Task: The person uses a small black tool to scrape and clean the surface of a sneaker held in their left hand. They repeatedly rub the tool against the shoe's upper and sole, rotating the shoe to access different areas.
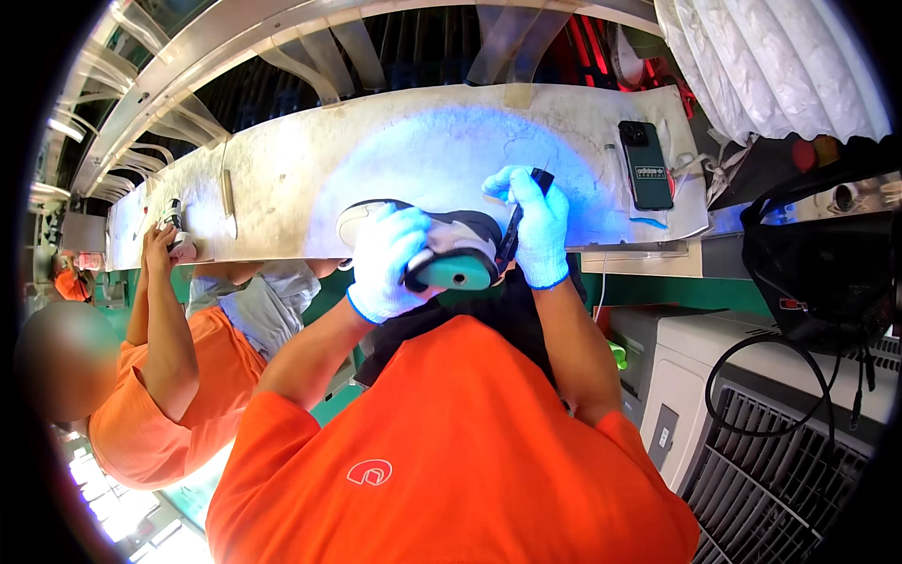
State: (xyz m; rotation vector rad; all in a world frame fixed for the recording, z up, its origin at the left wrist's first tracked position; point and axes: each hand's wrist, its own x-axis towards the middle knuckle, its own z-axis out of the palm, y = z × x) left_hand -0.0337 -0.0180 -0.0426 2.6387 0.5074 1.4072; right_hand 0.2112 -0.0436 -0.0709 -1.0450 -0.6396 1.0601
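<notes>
A white, black and grey shoe [449, 235] lies on its side over the near edge of the bench, showing a teal patch with a small round hole. My left hand [387, 258], in a white knitted glove, is closed around it. On the shoe's right, my gloved right hand [540, 226] grips a slim black stick-like tool [510, 235]. Its lower part is against or very close to the shoe's end; I cannot tell if they touch. Blue light falls on both gloves and the bench around them.
A pale sheet covers the bench [282, 179]. A dark phone [645, 164] lies at its right, a thin tool [228, 202] at left. A co-worker [202, 348] in orange holds another shoe [178, 235]. A black bag [827, 254] hangs right, above a grey machine [695, 376].
</notes>
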